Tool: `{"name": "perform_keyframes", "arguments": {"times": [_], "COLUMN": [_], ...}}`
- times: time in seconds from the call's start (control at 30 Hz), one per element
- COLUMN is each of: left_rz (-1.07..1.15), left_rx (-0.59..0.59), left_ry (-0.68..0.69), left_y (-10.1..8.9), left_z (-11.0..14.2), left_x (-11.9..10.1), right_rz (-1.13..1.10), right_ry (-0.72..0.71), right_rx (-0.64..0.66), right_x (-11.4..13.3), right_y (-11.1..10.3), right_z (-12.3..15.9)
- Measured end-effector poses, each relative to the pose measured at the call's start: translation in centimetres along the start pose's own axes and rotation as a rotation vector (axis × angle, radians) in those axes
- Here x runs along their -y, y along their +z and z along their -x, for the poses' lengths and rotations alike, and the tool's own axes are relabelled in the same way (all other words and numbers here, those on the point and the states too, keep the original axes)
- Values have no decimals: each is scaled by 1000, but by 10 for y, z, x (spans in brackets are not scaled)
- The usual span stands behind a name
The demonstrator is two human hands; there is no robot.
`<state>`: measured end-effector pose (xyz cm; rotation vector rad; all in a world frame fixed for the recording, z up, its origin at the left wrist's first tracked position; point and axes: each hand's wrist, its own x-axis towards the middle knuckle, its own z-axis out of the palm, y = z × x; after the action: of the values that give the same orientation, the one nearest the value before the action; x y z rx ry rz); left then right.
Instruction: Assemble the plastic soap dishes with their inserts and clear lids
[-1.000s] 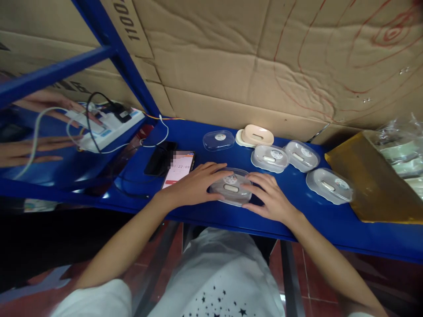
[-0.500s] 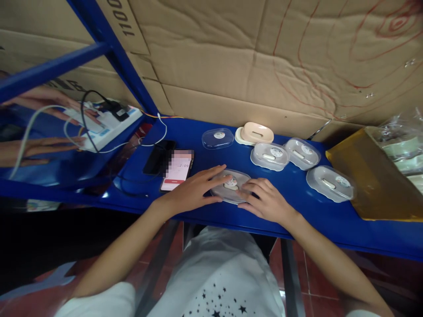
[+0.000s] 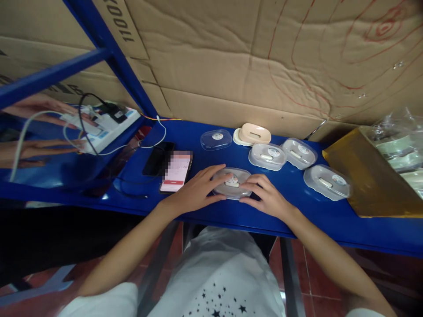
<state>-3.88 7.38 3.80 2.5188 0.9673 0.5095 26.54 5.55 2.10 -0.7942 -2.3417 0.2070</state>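
Observation:
An oval soap dish point(image 3: 230, 193) with a clear lid and a round sticker lies on the blue table in front of me. My left hand point(image 3: 197, 189) grips its left side, thumb at the near edge and fingers reaching over the lid. From the right, my right hand point(image 3: 269, 196) holds the other end, with its thumb low on the near rim and its fingertips on the lid. Parts of the lid and sticker are hidden under the fingers. Beyond the hands rest a loose clear lid point(image 3: 216, 141) and a peach soap dish base point(image 3: 256, 132) leaning on a cream piece.
Several lidded soap dishes point(image 3: 267, 157) sit to the right, near a brown box point(image 3: 358, 176) with plastic-wrapped pieces. Two phones lie left, one lit phone point(image 3: 175, 171) beside my left hand. A power strip point(image 3: 115, 132) with cables and another person's hands point(image 3: 49, 147) are farther left.
My right hand's fingers have straightened a little and shifted along the lid's right end. My left hand keeps nearly the same hold. The whole view has tilted slightly.

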Motion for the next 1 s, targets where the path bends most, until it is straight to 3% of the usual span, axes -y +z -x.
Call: {"name": "perform_keyframes", "arguments": {"times": [0.23, 0.73, 0.87, 1.0], "left_rz": [13, -47, -36, -88], "left_rx": [-35, -103, -53, -42], "left_ry": [51, 84, 92, -2], "left_y": [3, 13, 9, -6], "left_z": [-3, -1, 5, -6], "left_x": [5, 1, -14, -19], "right_rz": [23, 166, 198, 275], "right_ry": [12, -23, 26, 217], "right_rx": [86, 142, 173, 102], "right_x": [-11, 5, 18, 19], "right_y": [-8, -17, -29, -66], "right_z": [3, -2, 26, 73]}}
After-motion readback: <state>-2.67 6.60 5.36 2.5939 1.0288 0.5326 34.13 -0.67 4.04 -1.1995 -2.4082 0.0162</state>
